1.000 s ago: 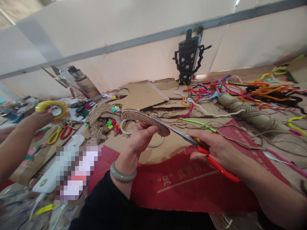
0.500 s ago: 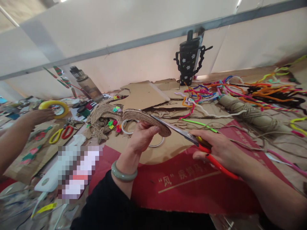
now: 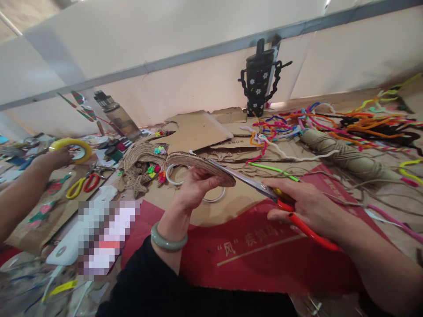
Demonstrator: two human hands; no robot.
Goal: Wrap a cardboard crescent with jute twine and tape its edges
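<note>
My left hand grips a flat, curved piece covered in twine, thumb on its near side. In my right hand is a pair of scissors with red and yellow handles, its blades lying along the piece's far right edge. The blades look nearly closed; whether they bite into anything I cannot tell. Beneath both hands lies a sheet of red-printed cardboard. A white ring shows just below the twine piece, and another white ring is to its left.
A co-worker's hand holds a tape roll at left, near pliers. Behind are cardboard pieces, a twine-wrapped arch, a black tumbler and a tilted bottle. Pipe cleaners and a twine roll lie right.
The scissor handles have shifted slightly right and down in my right hand. My left hand keeps its hold on the twine piece. The co-worker's hand has moved slightly left.
</note>
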